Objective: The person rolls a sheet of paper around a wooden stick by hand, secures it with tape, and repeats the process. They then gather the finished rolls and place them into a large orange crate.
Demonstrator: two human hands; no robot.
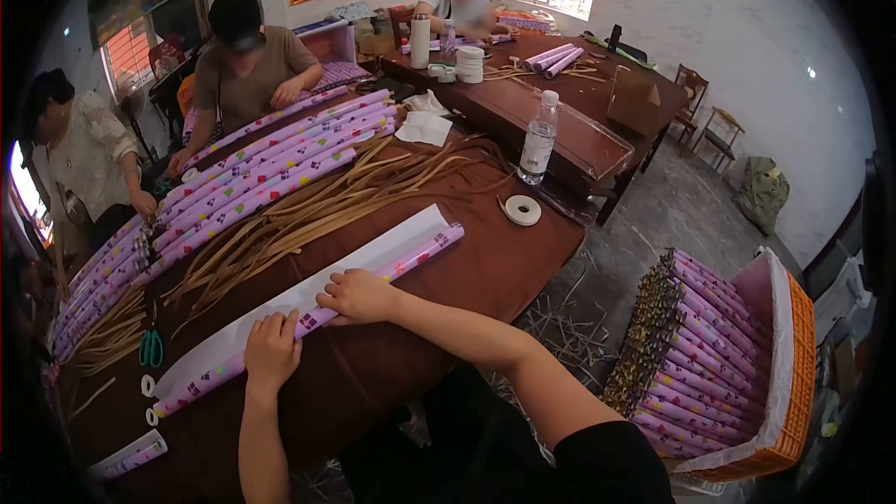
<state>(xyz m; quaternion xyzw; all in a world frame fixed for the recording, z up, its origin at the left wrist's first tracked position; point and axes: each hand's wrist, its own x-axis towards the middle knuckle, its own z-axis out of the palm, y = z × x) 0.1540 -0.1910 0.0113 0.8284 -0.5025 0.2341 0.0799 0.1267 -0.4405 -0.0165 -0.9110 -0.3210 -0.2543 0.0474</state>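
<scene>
A sheet of purple patterned wrapping paper [418, 255], white on its inner side, lies partly rolled across the brown table in front of me. My left hand [273, 352] is closed over the roll left of its middle, fingers curled on the paper. Farther along, my right hand [359, 297] is closed on the same roll, its knuckles up and fingertips hidden. Near the roll's left end are a pair of green-handled scissors [151, 348], a small white tape roll [148, 385] and a short piece of the purple paper [133, 456].
Brown strips [280, 215] and finished purple rolls [271, 163] lie beyond the paper. A water bottle [538, 140] and a tape roll [521, 210] stand near the right edge. An orange crate [796, 364] of rolls is on the floor. Three people work around the tables.
</scene>
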